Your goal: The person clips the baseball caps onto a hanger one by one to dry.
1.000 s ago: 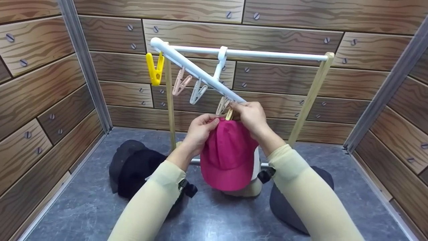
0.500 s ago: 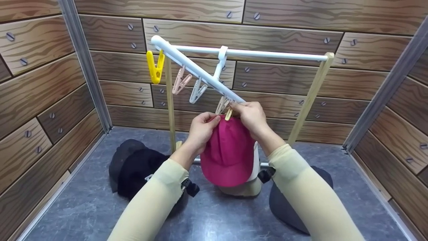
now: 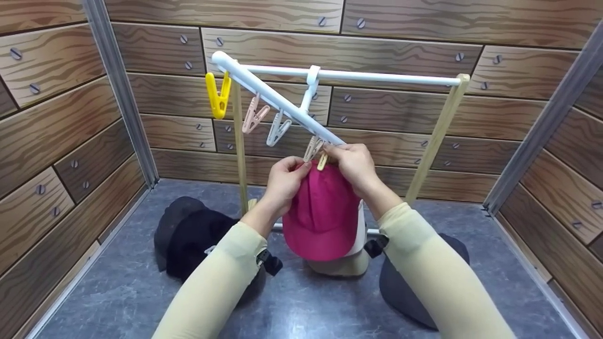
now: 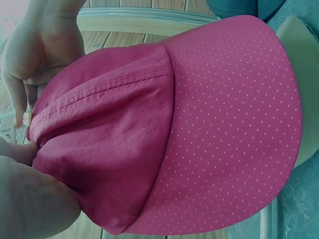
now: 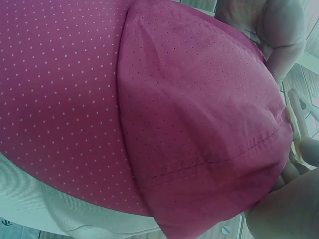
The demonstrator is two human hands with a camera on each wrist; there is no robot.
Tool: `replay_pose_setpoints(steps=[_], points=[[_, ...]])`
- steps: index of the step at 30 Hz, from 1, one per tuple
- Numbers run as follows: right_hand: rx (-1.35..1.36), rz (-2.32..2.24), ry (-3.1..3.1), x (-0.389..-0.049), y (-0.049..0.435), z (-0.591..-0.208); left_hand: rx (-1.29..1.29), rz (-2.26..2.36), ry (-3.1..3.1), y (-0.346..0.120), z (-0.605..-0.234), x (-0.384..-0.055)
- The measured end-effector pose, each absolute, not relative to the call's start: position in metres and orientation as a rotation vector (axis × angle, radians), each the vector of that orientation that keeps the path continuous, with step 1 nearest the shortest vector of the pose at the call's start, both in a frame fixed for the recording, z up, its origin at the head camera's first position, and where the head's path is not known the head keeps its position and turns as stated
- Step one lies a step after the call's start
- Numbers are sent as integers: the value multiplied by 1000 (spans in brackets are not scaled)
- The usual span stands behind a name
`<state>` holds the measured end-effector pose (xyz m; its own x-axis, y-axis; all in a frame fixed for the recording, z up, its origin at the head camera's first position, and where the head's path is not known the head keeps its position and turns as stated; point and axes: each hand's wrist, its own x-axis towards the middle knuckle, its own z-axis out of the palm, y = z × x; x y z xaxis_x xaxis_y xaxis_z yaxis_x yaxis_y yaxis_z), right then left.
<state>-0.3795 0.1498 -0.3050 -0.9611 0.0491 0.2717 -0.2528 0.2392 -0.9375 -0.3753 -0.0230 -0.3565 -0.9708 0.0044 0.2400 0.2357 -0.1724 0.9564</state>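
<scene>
A pink baseball cap [image 3: 322, 212] hangs brim down under the low end of a white hanger bar [image 3: 282, 104]. My left hand [image 3: 286, 183] pinches the cap's crown near its top. My right hand [image 3: 355, 165] pinches a pale yellow clothespin [image 3: 322, 161], whose tip lies over the top of the crown. White dots cover the brim in the left wrist view, where the cap [image 4: 114, 124] hides much of the background. Close beside the yellow one, an off-white clothespin [image 3: 312, 148] hangs from the bar. Whether the yellow clothespin's jaws grip the fabric, I cannot tell.
More clothespins hang along the bar: bright yellow [image 3: 218, 96], pink [image 3: 255, 115] and pale grey [image 3: 278, 129]. The hanger hooks on a rack's white rod [image 3: 386, 76]. A beige cap [image 3: 339, 266] is behind the pink one. Dark caps lie left [image 3: 200, 242] and right [image 3: 407, 287].
The pink cap has risen slightly, with my left hand shifting a little right and up. My right hand has stayed nearly still on the yellow clothespin.
</scene>
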Motion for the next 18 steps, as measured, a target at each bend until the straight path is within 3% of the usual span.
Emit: replay_pose_setpoints(steps=[18], points=[[227, 1802, -2276, -382, 150, -314, -307, -2202, -1950, -23, -359, -380]])
